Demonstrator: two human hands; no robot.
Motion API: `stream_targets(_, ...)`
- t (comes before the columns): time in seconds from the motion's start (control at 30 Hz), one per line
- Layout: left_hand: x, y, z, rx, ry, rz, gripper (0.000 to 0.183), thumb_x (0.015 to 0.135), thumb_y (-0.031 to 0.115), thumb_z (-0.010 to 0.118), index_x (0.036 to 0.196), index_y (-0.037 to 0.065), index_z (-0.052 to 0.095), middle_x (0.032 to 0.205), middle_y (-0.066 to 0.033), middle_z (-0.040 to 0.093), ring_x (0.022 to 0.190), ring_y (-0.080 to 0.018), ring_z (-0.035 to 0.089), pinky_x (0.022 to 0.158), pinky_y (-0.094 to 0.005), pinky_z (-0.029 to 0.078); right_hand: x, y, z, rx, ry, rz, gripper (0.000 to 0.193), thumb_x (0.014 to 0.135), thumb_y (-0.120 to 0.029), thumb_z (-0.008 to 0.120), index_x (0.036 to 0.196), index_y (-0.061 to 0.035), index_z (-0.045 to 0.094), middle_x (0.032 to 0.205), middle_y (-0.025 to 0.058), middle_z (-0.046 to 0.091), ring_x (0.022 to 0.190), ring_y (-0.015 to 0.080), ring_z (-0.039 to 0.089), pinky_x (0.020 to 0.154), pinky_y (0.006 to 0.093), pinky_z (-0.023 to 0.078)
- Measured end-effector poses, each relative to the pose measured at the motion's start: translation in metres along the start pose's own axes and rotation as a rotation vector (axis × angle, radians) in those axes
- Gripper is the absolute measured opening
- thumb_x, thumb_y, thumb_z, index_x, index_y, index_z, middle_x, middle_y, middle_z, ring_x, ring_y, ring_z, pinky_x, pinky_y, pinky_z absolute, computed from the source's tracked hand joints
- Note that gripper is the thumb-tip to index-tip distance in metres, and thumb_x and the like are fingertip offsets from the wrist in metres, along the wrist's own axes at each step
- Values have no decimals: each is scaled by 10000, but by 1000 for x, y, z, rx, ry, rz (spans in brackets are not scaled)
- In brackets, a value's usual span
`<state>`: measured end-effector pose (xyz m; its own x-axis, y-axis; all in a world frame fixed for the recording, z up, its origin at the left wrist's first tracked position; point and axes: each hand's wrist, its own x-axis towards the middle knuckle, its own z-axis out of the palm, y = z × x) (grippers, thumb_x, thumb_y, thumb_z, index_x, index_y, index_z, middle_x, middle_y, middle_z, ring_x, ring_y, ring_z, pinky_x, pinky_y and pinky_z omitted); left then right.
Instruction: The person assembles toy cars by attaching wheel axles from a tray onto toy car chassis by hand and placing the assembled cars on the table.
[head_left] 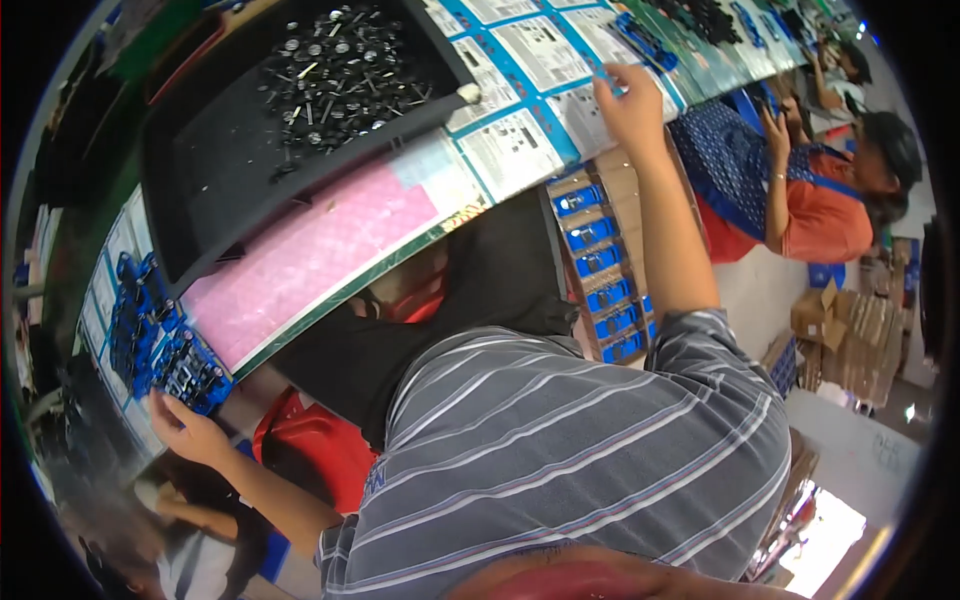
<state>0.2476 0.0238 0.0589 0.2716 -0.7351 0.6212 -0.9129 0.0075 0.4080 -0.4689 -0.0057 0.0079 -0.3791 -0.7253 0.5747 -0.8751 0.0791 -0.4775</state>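
Observation:
At the table's left end my left hand (188,430) reaches to the edge of a heap of blue plastic parts (190,368), its fingers slightly apart. Whether its fingertips touch a part is too small to tell. On the right, my right hand (635,108) is over the far part of the tabletop, fingers curled toward the thumb. A small bluish bit shows between them, too small to name. Just beyond it lie more blue plastic parts (645,42). A divided cardboard box (622,205) holding several blue parts in rows is below the table edge, beside my right forearm.
A large black tray (215,150) holding many small black and metal pieces (335,80) stands on the table. Pink sheeting (310,260) covers the near edge; taped printed sheets (510,150) lie rightward. Co-workers sit at right (830,200) and lower left (190,550). A red stool (320,450) is below.

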Motion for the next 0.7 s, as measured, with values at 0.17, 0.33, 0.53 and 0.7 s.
stream_targets(0.17,-34,75,54,-373,-108,84,168,978,14,573,1110,-53,651,1076,-138,648,996,-245,615,922,-329,479,44,93,-20,-663,-72,-65,930,754,-395,836,1531,-167,381,1518,211,429,1392,418,391,1096,587,353)
stream_targets(0.33,-62,143,89,-617,-320,138,139,925,-22,588,1044,-61,650,1053,-134,635,985,-218,602,914,-315,468,77,150,-36,-545,-198,158,794,762,-382,839,1428,-88,523,1316,210,611,1207,401,577,994,509,467)
stream_targets(0.53,-91,213,112,-1098,-712,-185,177,967,62,609,1099,-54,623,1075,-121,604,950,-163,602,862,-262,475,13,7,-31,236,-256,278,613,748,-204,879,1262,20,634,1102,119,700,1022,196,650,857,306,531)
stream_targets(0.7,-107,242,132,-1736,-1078,-339,643,942,179,695,1463,25,352,1232,-138,587,903,-173,627,697,-255,519,-41,-180,-32,727,-596,-119,545,756,-227,883,1199,-2,662,1121,122,685,1060,218,655,884,345,541)
